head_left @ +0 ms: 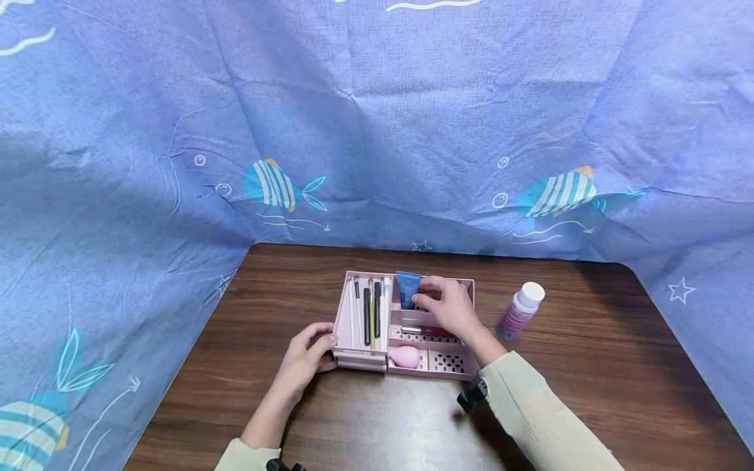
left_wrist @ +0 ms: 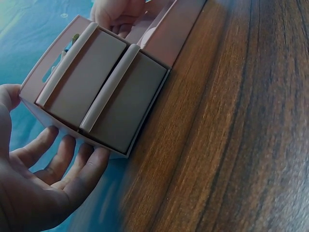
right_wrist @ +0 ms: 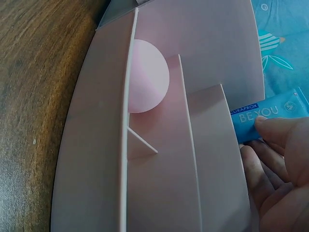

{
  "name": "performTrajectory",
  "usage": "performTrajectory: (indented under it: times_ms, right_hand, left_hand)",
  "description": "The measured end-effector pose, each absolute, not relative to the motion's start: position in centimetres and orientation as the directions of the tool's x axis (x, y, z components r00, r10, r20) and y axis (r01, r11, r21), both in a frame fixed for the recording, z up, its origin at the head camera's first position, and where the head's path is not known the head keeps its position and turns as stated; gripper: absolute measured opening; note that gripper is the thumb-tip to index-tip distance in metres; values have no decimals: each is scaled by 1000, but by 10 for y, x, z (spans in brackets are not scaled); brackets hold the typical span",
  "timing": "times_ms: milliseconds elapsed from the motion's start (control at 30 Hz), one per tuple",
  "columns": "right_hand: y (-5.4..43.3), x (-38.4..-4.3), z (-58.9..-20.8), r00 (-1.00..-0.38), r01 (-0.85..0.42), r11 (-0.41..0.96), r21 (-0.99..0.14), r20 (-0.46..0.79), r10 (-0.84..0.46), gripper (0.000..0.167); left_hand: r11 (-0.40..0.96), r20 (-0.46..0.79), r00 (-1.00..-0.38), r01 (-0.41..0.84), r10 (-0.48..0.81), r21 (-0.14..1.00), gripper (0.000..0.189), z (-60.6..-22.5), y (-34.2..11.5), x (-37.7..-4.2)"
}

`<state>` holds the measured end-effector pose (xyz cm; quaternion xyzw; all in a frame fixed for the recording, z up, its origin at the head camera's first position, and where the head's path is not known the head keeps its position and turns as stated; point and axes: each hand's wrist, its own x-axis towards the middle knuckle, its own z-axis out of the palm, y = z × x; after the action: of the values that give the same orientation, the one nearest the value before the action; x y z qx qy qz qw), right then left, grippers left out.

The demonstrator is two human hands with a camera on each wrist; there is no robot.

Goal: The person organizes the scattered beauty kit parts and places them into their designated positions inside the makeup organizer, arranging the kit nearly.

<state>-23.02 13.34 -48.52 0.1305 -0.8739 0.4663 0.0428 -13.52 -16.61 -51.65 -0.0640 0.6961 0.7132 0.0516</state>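
A pink desk organizer (head_left: 387, 314) stands on the table. My left hand (head_left: 306, 356) is at its left front corner, the fingertips (left_wrist: 99, 157) resting along the side wall and the thumb near the upper corner. Over the back right compartment, my right hand (head_left: 450, 304) pinches a blue tube (head_left: 408, 288) between thumb and fingers. The tube stands upright, its lower end inside the compartment; "BE YOU" is printed on it in the right wrist view. Makeup brushes (head_left: 370, 314) lie in the left compartment. A pink egg-shaped sponge (right_wrist: 148, 76) sits in a front compartment.
A white-capped bottle (head_left: 520, 311) with pinkish contents stands right of the organizer. A slim dark red tube with a silvery end (head_left: 427, 331) lies in the middle compartment. Two drawers (left_wrist: 126, 104) fill the organizer's left front. A blue fish-print cloth (head_left: 412, 131) hangs behind the table.
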Motion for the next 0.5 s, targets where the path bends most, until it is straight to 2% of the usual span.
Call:
performTrajectory:
  times_ms: [500]
  right_hand:
    - [139,-225,-480,-960,-274,494,-825,202,-196,28]
  left_hand:
    - [-20,-160,-987,-160,-7,987,34,-513,-166,-133]
